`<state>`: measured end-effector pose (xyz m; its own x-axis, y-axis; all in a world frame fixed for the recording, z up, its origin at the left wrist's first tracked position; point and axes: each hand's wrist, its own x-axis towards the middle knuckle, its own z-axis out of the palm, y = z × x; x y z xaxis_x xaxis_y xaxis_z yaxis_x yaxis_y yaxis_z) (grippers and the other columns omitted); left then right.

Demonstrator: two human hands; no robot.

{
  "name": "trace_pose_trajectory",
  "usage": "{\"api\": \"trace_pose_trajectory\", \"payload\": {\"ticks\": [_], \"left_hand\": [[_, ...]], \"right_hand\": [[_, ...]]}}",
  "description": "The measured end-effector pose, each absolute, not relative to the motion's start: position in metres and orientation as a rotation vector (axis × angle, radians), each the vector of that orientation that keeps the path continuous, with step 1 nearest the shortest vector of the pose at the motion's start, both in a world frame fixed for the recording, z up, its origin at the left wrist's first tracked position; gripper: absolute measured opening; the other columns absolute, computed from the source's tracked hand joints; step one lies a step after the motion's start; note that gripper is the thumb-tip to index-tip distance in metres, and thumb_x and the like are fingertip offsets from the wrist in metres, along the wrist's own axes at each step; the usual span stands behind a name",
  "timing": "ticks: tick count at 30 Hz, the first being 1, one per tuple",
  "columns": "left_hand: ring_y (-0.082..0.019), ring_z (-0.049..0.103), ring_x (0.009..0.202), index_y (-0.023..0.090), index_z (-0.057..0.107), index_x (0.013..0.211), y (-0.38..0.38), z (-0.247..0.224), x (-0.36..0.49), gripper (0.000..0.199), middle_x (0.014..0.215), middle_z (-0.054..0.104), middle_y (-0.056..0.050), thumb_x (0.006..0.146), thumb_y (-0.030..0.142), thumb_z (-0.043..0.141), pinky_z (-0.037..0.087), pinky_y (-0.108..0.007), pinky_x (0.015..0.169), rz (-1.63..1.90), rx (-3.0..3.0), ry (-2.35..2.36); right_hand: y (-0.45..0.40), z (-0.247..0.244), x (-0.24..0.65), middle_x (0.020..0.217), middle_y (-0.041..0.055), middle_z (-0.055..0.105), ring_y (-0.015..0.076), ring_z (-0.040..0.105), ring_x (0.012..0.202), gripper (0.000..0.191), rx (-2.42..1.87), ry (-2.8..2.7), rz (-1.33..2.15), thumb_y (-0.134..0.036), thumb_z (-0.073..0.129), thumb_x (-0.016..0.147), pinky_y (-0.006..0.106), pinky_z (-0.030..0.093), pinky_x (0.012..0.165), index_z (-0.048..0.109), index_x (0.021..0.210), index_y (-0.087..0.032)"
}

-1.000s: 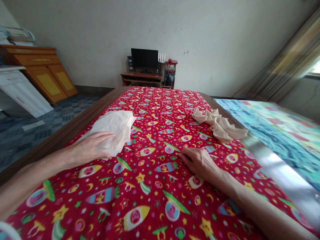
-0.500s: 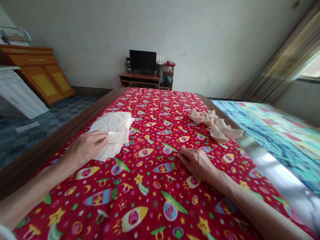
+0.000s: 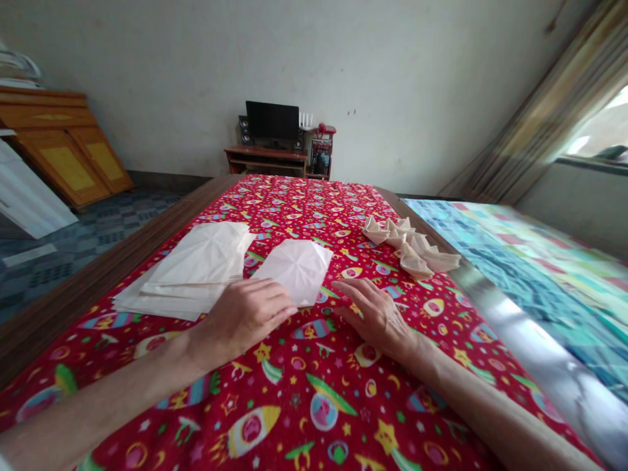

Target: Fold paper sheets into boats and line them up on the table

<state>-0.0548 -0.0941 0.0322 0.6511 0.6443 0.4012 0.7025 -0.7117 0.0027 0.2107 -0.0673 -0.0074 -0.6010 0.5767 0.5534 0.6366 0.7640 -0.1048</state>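
A single creased white sheet (image 3: pixel 297 265) lies on the patterned red cloth (image 3: pixel 314 366) between my hands. My left hand (image 3: pixel 252 313) is closed on the near left edge of this sheet, fingertips pinched at its near corner. To the right, my right hand (image 3: pixel 375 315) rests just beside the sheet, fingers apart and holding nothing. A stack of creased white sheets (image 3: pixel 201 261) sits at the left, beyond my left wrist. Several folded cream paper pieces (image 3: pixel 415 252) with pointed tips stand in a cluster at the right, beyond my right hand.
The cloth covers a table with a brown wooden border (image 3: pixel 161 252). A bed with a blue patterned cover (image 3: pixel 515 275) is on the right. A desk (image 3: pixel 267 156) with a monitor (image 3: pixel 273 121) stands ahead, and a wooden cabinet (image 3: pixel 71 157) at the far left.
My left hand has moved right from the stack, bringing one sheet to the middle of the cloth. The fingers of my right hand have spread. The view has shifted slightly.
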Motion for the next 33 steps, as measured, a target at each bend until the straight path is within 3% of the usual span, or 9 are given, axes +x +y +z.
{"api": "trace_pose_trajectory", "payload": {"ticks": [3, 6, 9, 13, 15, 22, 26, 30, 33], "left_hand": [[-0.017, 0.06, 0.075, 0.017, 0.061, 0.078, -0.092, 0.023, -0.029, 0.023, 0.077, 0.064, -0.003, 0.093, 0.025, 0.047, 0.044, -0.032, 0.068, -0.546, -2.788, -1.03], [-0.018, 0.061, 0.076, 0.017, 0.062, 0.082, -0.092, 0.019, -0.01, 0.02, 0.079, 0.065, -0.004, 0.092, 0.025, 0.047, 0.045, -0.033, 0.068, -0.555, -2.847, -0.976], [-0.02, 0.061, 0.087, 0.019, 0.063, 0.094, -0.094, 0.02, -0.004, 0.017, 0.093, 0.067, -0.004, 0.09, 0.031, 0.052, 0.046, -0.033, 0.076, -0.552, -2.939, -1.004], [-0.025, 0.05, 0.118, 0.025, 0.041, 0.135, -0.094, 0.019, -0.021, 0.071, 0.132, 0.052, -0.008, 0.074, 0.05, 0.068, 0.039, -0.039, 0.1, -0.576, -3.011, -1.054], [-0.025, 0.045, 0.125, 0.026, 0.032, 0.14, -0.091, 0.014, -0.036, 0.082, 0.138, 0.046, -0.008, 0.072, 0.048, 0.071, 0.034, -0.04, 0.106, -0.569, -3.034, -1.063], [-0.018, 0.051, 0.12, 0.019, 0.05, 0.129, -0.069, -0.012, -0.071, 0.047, 0.131, 0.054, -0.009, 0.083, 0.01, 0.049, 0.043, -0.03, 0.102, -0.799, -2.991, -1.195], [-0.018, 0.05, 0.122, 0.023, 0.056, 0.126, -0.063, -0.012, -0.072, 0.044, 0.129, 0.057, -0.007, 0.086, 0.008, 0.043, 0.043, -0.035, 0.103, -0.866, -2.99, -1.102], [-0.019, 0.042, 0.13, 0.029, 0.053, 0.127, -0.062, -0.013, -0.073, 0.046, 0.133, 0.054, -0.002, 0.088, 0.009, 0.041, 0.032, -0.045, 0.109, -0.684, -3.067, -1.015], [-0.019, 0.042, 0.129, 0.027, 0.054, 0.127, -0.063, -0.016, -0.075, 0.042, 0.132, 0.054, -0.003, 0.089, 0.013, 0.041, 0.03, -0.045, 0.11, -0.615, -3.124, -1.0]], "right_hand": [[-0.069, -0.007, 0.21, 0.126, 0.014, 0.053, 0.0253, 0.052, 0.108, 0.041, -0.827, -2.41, -0.204, -0.035, 0.053, 0.09, 0.039, 0.051, 0.084, 0.049, 0.128, -0.02], [-0.067, -0.009, 0.21, 0.119, 0.0124, 0.058, 0.022, 0.057, 0.097, 0.024, -0.757, -2.474, -0.125, -0.027, 0.049, 0.091, 0.036, 0.053, 0.076, 0.06, 0.111, -0.021], [-0.064, -0.012, 0.212, 0.109, 0.011, 0.063, 0.0188, 0.059, 0.094, 0.026, -0.663, -2.497, 0.044, -0.014, 0.04, 0.092, 0.032, 0.054, 0.076, 0.063, 0.102, -0.019], [-0.061, -0.015, 0.213, 0.106, 0.0112, 0.066, 0.0182, 0.062, 0.097, 0.029, -0.618, -2.405, 0.161, -0.011, 0.04, 0.091, 0.032, 0.054, 0.079, 0.063, 0.107, -0.019], [-0.061, -0.015, 0.213, 0.104, 0.0111, 0.067, 0.0181, 0.063, 0.096, 0.029, -0.617, -2.36, 0.191, -0.01, 0.04, 0.09, 0.033, 0.055, 0.079, 0.063, 0.106, -0.019], [-0.062, -0.012, 0.21, 0.102, 0.0106, 0.068, 0.017, 0.064, 0.095, 0.03, -0.557, -2.343, 0.254, -0.009, 0.04, 0.089, 0.031, 0.056, 0.079, 0.064, 0.104, -0.018], [-0.062, -0.012, 0.211, 0.101, 0.0092, 0.068, 0.0165, 0.064, 0.095, 0.03, -0.558, -2.35, 0.259, -0.01, 0.04, 0.089, 0.031, 0.056, 0.079, 0.064, 0.103, -0.02], [-0.063, -0.012, 0.211, 0.102, 0.0091, 0.068, 0.0164, 0.064, 0.096, 0.027, -0.555, -2.369, 0.255, -0.011, 0.042, 0.089, 0.031, 0.055, 0.08, 0.064, 0.102, -0.02], [-0.065, -0.011, 0.214, 0.102, 0.0083, 0.068, 0.0165, 0.064, 0.096, 0.025, -0.596, -2.395, 0.259, -0.011, 0.042, 0.089, 0.031, 0.054, 0.082, 0.063, 0.101, -0.02]]}}
